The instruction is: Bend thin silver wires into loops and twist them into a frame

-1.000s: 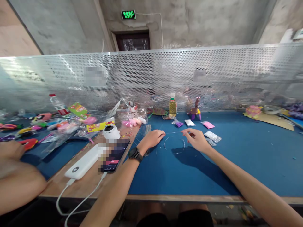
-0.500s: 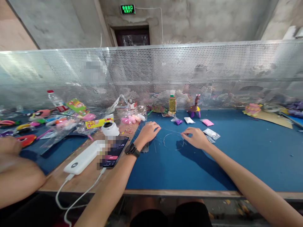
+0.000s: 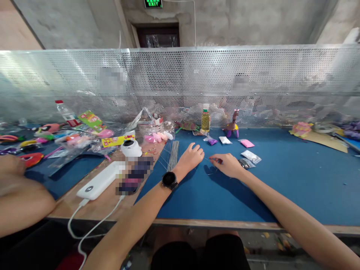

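The left hand [image 3: 192,155] has moved right and now sits at the centre of the frame, close to the right hand [image 3: 229,165], where a wider gap lay before. Its fingers, earlier pinched together, are now spread, and the wrist has rolled so that the watch [image 3: 169,180] shows its face. The wire bundle [image 3: 173,154], partly covered before, lies uncovered. The right hand has shifted slightly left. Less wire [image 3: 207,159] shows between the hands, and the loop below them is now hard to make out. The exit sign [image 3: 153,3] has slid up, cut by the top edge.
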The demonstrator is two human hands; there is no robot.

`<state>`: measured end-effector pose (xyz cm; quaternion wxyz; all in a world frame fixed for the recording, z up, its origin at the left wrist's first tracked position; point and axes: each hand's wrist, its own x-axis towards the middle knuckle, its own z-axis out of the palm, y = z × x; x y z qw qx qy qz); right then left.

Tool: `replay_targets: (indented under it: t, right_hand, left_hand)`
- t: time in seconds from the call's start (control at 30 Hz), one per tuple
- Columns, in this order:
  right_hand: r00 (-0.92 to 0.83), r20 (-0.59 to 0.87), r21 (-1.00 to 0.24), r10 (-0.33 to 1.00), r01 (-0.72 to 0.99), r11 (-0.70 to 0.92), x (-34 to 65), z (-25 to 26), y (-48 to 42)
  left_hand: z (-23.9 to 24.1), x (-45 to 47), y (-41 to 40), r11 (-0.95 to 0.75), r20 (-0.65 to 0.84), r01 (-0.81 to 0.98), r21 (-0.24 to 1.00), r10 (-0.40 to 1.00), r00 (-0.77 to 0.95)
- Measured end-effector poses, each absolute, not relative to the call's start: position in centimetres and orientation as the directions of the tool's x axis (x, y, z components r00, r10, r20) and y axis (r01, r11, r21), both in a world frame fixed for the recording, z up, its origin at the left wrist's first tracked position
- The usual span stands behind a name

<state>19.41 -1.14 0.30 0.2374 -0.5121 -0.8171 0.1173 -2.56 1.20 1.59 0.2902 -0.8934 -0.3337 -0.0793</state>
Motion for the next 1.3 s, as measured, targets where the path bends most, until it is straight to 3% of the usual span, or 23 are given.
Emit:
replay_targets:
  t: [0.43, 0.67, 1.13, 1.3]
  right_hand:
    - [-0.482, 0.228, -0.423, 0.846, 0.734, 0.532, 19.1, -0.5, -0.8]
    - [-0.481, 0.2, -0.411, 0.854, 0.749, 0.519, 19.0, -0.3, -0.8]
    - [-0.448, 0.117, -0.238, 0.886, 0.854, 0.463, 19.2, 0.0, -1.1]
    - [-0.433, 0.095, -0.228, 0.896, 0.867, 0.443, 19.0, 0.3, -1.4]
  left_hand:
    - [1.9, -1.1, -0.4, -0.654, 0.315, 0.558, -0.511, 0.461, 0.829]
    - [2.0, -0.9, -0.8, -0.688, 0.306, 0.561, -0.46, 0.47, 0.828]
    - [2.1, -0.9, -0.9, -0.661, 0.267, 0.535, -0.526, 0.469, 0.842]
    - [2.1, -0.9, -0.9, -0.666, 0.256, 0.538, -0.517, 0.48, 0.839]
